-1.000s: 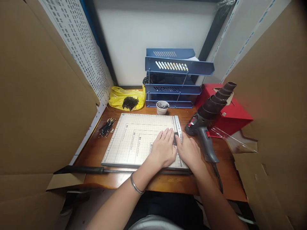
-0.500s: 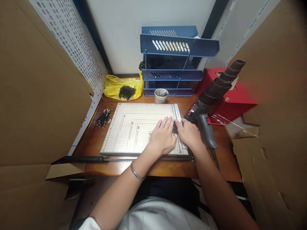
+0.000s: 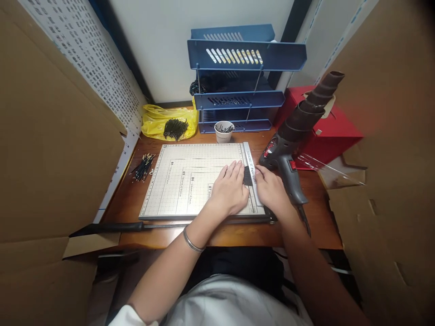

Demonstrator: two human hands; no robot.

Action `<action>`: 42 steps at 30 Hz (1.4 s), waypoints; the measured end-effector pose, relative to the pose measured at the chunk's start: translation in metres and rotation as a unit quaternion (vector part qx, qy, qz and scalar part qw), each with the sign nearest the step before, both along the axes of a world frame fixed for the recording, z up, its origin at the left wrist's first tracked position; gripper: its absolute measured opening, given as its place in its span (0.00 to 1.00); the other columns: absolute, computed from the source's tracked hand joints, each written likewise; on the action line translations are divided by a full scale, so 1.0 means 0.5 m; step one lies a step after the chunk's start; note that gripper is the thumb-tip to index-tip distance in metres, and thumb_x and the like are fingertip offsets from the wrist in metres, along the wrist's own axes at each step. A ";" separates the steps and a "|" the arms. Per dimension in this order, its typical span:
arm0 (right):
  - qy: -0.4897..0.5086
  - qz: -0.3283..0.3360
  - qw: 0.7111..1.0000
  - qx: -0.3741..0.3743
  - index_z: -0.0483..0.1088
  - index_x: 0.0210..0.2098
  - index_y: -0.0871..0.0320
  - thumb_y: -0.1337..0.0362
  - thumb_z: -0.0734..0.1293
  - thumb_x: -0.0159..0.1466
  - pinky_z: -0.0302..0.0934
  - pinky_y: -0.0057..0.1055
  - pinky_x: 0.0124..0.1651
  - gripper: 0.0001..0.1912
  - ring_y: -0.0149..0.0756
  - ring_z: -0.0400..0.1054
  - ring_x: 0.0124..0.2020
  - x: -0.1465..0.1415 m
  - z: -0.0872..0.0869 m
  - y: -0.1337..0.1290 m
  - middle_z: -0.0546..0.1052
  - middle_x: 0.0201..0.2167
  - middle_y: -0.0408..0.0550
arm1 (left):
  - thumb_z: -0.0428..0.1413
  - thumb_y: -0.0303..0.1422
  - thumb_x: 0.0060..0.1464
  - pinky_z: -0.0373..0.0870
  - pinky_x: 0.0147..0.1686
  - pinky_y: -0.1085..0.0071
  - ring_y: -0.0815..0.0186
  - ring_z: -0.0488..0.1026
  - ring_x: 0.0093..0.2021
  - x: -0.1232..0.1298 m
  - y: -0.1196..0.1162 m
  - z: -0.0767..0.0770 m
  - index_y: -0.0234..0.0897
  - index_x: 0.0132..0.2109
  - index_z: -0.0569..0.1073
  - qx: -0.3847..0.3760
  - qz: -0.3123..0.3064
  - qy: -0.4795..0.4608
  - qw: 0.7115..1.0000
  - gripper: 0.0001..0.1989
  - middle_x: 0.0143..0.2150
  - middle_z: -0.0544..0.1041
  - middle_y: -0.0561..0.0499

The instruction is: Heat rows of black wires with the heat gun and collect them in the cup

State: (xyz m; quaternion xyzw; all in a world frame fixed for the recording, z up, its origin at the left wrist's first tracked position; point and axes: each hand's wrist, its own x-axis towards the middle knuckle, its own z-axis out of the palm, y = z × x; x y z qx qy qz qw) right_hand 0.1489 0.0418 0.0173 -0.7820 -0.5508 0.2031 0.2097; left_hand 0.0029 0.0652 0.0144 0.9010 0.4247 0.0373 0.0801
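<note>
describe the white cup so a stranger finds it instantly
Find the blue rack at the back of the wooden table. The small white cup stands just before its base, round and upright, unlike the crumpled yellow bag left of it.

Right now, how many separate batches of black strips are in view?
4: on the yellow bag, left of the cutter, in the cup, and by the left hand. The blue trays may hide more.
</note>
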 end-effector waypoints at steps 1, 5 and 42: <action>0.009 -0.007 1.000 0.007 0.67 0.65 0.62 0.59 0.51 0.74 0.58 0.45 0.65 0.27 0.52 0.68 0.63 0.003 -0.003 -0.008 0.74 0.61 0.59 | 0.39 0.35 0.67 0.39 0.75 0.58 0.57 0.44 0.78 0.002 0.000 0.002 0.19 0.74 0.51 -0.001 -0.001 0.005 1.000 0.34 0.78 0.49 0.38; 0.038 -0.026 0.999 0.024 0.69 0.63 0.63 0.59 0.54 0.72 0.59 0.44 0.66 0.26 0.49 0.70 0.62 0.008 -0.012 -0.035 0.76 0.59 0.57 | 0.39 0.35 0.67 0.38 0.75 0.57 0.57 0.44 0.77 0.010 -0.002 0.007 0.19 0.74 0.51 0.011 -0.001 0.010 1.000 0.34 0.77 0.49 0.37; 0.004 0.027 1.000 -0.005 0.67 0.63 0.59 0.55 0.55 0.73 0.62 0.45 0.58 0.25 0.54 0.71 0.56 -0.011 -0.001 0.014 0.78 0.54 0.61 | 0.41 0.32 0.66 0.38 0.76 0.53 0.58 0.46 0.77 -0.034 -0.032 0.005 0.20 0.74 0.52 0.071 0.014 -0.010 0.997 0.33 0.77 0.51 0.38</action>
